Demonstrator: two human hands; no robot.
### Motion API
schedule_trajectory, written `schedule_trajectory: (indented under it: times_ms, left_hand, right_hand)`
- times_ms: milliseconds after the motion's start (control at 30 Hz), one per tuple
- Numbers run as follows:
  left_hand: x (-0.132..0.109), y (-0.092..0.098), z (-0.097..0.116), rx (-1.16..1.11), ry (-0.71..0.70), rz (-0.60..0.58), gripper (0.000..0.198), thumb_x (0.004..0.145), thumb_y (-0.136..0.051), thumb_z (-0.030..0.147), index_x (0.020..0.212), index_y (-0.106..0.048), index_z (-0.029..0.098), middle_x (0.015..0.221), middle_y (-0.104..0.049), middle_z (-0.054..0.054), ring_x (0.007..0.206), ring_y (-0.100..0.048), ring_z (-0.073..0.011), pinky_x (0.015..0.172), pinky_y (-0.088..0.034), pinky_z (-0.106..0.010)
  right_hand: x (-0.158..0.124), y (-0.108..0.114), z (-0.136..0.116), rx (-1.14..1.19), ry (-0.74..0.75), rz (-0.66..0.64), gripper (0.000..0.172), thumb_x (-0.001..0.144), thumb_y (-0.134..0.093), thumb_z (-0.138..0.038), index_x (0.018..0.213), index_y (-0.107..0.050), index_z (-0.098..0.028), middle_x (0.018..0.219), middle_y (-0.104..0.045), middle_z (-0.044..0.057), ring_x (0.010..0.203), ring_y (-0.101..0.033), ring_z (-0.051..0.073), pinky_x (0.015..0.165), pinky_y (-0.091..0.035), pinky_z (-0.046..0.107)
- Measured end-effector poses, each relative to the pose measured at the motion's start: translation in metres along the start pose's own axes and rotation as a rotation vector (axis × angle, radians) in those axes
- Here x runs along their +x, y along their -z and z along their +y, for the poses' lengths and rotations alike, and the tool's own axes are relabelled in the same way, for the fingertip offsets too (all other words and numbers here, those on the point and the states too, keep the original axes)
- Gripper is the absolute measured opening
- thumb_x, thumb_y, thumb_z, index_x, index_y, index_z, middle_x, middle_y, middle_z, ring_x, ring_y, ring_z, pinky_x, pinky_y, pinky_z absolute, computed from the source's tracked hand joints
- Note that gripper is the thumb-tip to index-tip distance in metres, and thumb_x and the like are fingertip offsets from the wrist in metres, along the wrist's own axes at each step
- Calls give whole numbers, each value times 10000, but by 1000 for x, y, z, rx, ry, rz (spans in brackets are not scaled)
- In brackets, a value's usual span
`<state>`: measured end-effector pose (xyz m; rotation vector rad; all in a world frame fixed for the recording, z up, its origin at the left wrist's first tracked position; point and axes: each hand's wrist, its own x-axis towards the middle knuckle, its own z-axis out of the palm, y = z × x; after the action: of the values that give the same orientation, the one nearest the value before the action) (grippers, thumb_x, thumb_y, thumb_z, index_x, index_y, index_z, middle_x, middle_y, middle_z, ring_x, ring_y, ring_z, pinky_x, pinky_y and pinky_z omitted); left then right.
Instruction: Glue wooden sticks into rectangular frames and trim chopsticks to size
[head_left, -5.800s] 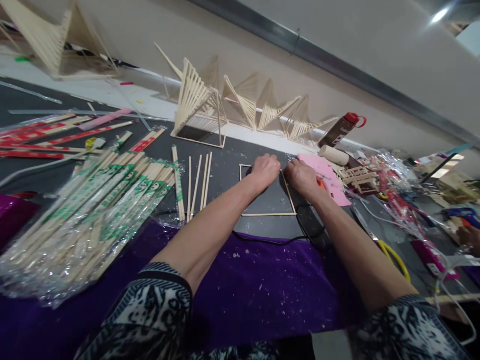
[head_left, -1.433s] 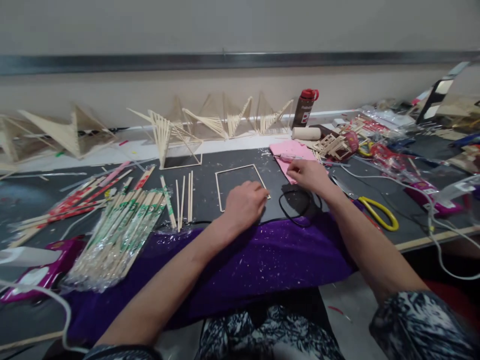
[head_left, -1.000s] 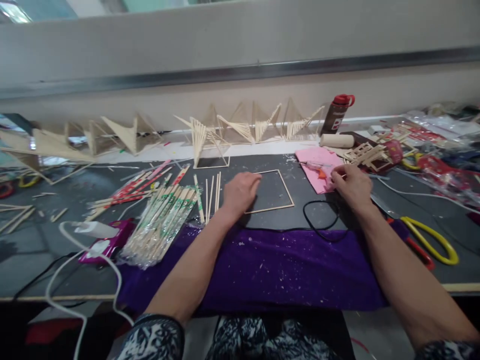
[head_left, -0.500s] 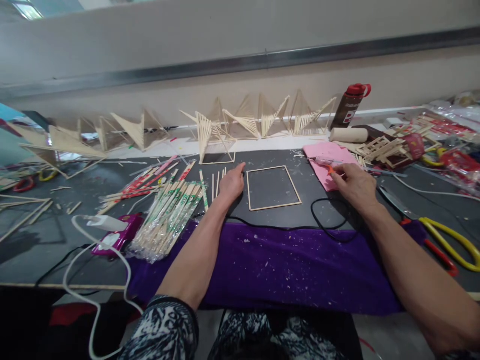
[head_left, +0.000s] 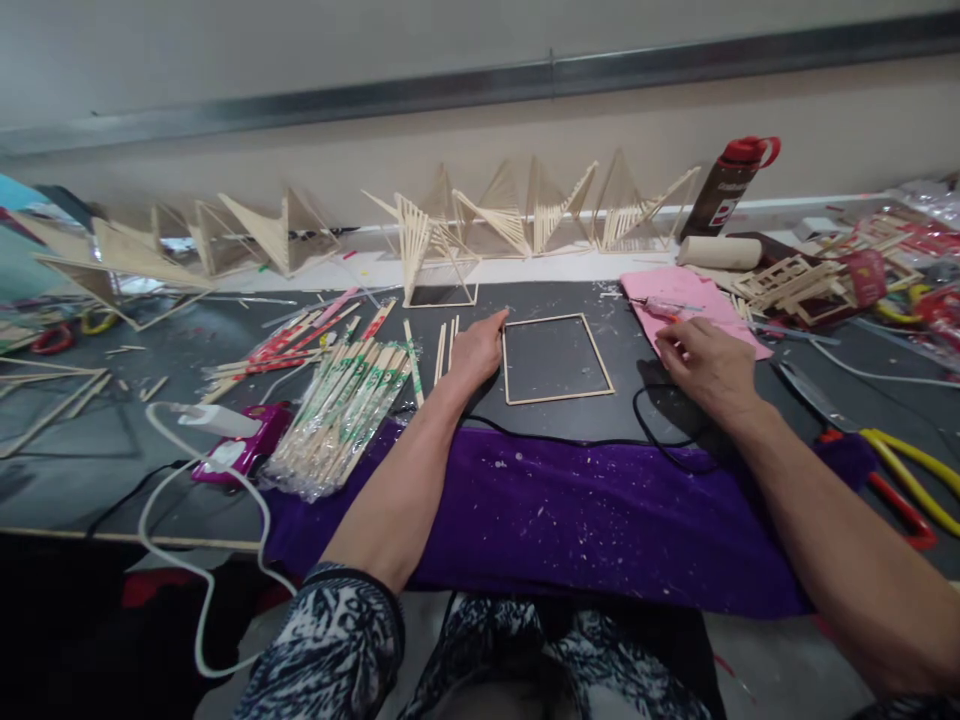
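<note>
Two bare hands are over a dark grey tabletop surface [head_left: 547, 296] in the head view, with a square frame of thin pale wooden sticks [head_left: 560, 397] lying flat between them. The left hand [head_left: 477, 350] is just beside the frame's left edge, forefinger pointing at the upper-left corner; I cannot tell whether its grip is closed on anything. The right hand [head_left: 706, 365] is to the right of the frame, apart from it, with fingers curled and thumb near the forefinger; whether that grip holds something small cannot be told.

Just beyond the right hand, a slim pale tool with an orange part [head_left: 654, 304] lies on a pink sheet [head_left: 694, 287]. A thin black cable [head_left: 540, 437] passes below the frame, along the edge of a speckled purple cloth [head_left: 600, 520]. Loose pale wooden sticks [head_left: 441, 350] lie to the left of the left hand, followed by clear plastic packs of sticks with green-printed bands [head_left: 345, 410].

Along the back stand twisted, fan-like structures of pale sticks [head_left: 420, 245], with a dark bottle with a red cap [head_left: 726, 195] at their right. A cutting tool with yellow and red handles [head_left: 904, 483] lies at the far right.
</note>
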<state>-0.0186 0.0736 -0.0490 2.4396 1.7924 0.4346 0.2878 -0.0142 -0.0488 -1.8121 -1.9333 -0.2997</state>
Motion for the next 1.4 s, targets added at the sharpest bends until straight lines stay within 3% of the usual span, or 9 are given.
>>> schedule_trajectory:
  times_ms: [167,300,467,667,1000,1167,1300,1400]
  left_hand:
    - [0,0,1,-22,-18,9,456,868,-335,199,1317,-398,249,1257,-543,-24,1102,-518,-171,910,-408,-305]
    - [-2,7,3,-3,-40,81,440,843,-376,197,1276,-453,190,1246,-548,-55,1100,-513,-177,935,-389,-304]
    - [-10,20,11,85,94,6,361,827,-430,281,1164,-555,242,1011,-667,-44,955,-590,-201,824,-446,-321]
    - [-18,26,20,97,73,-104,327,791,-490,321,1085,-610,243,986,-677,-45,931,-590,-208,765,-449,-307]
    - [-4,14,-3,-3,144,-10,326,769,-493,270,1058,-634,217,945,-685,-54,868,-600,-195,713,-424,-287]
    - [-12,26,5,-30,31,-102,228,711,-569,341,864,-688,222,819,-692,-39,756,-600,-174,618,-393,-263]
    - [-35,46,21,-87,-100,-150,207,729,-556,332,865,-680,236,783,-683,-8,712,-591,-145,593,-379,-243]
    - [-55,51,21,-81,-158,-172,200,742,-555,302,891,-668,232,822,-677,-6,732,-589,-136,617,-390,-237]
  right_hand:
    - [-4,-7,-20,101,133,-168,214,833,-446,-311,896,-631,-222,879,-652,26,780,-575,162,587,-323,249]
    - [-5,-5,-28,153,184,-246,226,823,-461,-347,876,-638,-218,846,-653,20,725,-570,145,564,-310,233]
    - [-5,-1,-29,160,239,-286,234,818,-471,-370,859,-638,-212,804,-637,13,710,-561,138,556,-306,228]
    - [-4,-3,-24,181,271,-339,210,803,-493,-360,852,-642,-221,769,-626,4,684,-551,133,550,-307,227]
    - [-4,-2,-24,225,317,-332,189,803,-506,-350,865,-625,-216,783,-616,11,687,-557,137,553,-345,232]
    - [-3,-2,-19,295,359,-370,164,771,-557,-344,858,-608,-214,792,-611,9,677,-551,128,576,-371,235]
    - [-2,-2,-17,327,363,-399,142,766,-574,-309,875,-611,-225,804,-610,6,684,-551,122,590,-387,236]
    - [-2,-3,-18,311,410,-387,168,793,-554,-310,927,-623,-237,833,-607,18,741,-560,135,619,-399,242]
